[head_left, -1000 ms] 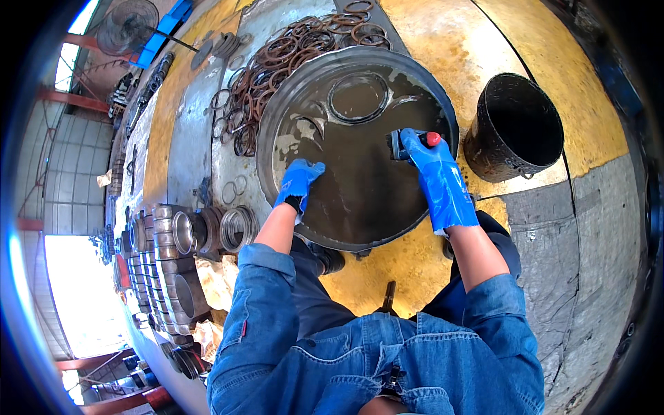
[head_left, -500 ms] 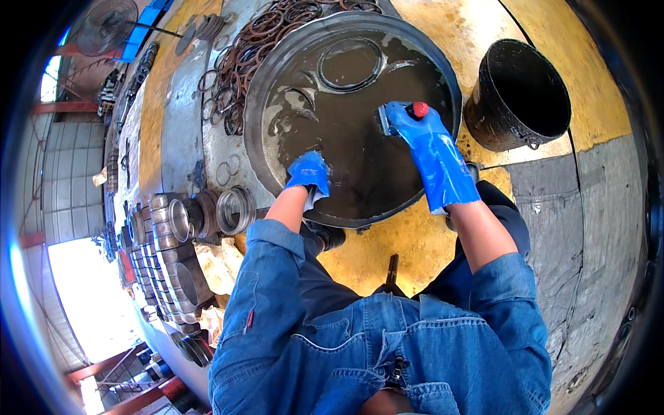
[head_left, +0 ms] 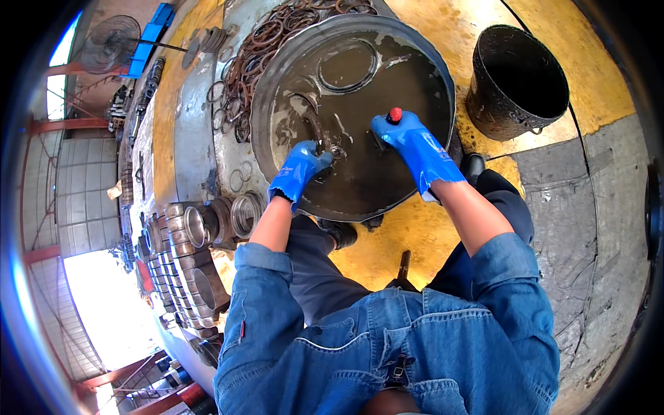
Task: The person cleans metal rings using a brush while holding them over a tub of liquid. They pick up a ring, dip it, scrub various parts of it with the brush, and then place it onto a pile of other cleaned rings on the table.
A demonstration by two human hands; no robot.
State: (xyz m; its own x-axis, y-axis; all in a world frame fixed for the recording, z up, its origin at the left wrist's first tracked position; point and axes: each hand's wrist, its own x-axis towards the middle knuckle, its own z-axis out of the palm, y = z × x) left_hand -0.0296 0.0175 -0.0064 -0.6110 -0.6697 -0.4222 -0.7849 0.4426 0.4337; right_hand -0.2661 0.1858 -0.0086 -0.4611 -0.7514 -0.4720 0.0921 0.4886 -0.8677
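A large round metal basin [head_left: 263,97] in front of me holds murky brown liquid. My left hand [head_left: 301,168], in a blue rubber glove, is at the liquid's surface by the basin's near left, its fingers closed on a dark ring [head_left: 317,131], mostly under the liquid. My right hand [head_left: 404,133], gloved alike, is over the right half, closed round a tool with a red handle end [head_left: 395,115]; its dark head is partly hidden by the glove. Another large ring [head_left: 374,69] lies partly sunken at the far side.
Right of the basin stands a black bucket [head_left: 477,104]. Many rusty rings [head_left: 266,34] are heaped beyond its far left rim. Metal cylinders and rings [head_left: 197,225] are stacked at the left. A fan [head_left: 111,43] stands far left. My shoe [head_left: 473,168] is close to the basin's near right side.
My left hand has come up from the liquid with a curved edge now showing beside it and ripples nearby. My right hand has shifted slightly left and nearer, turning the tool's head downward.
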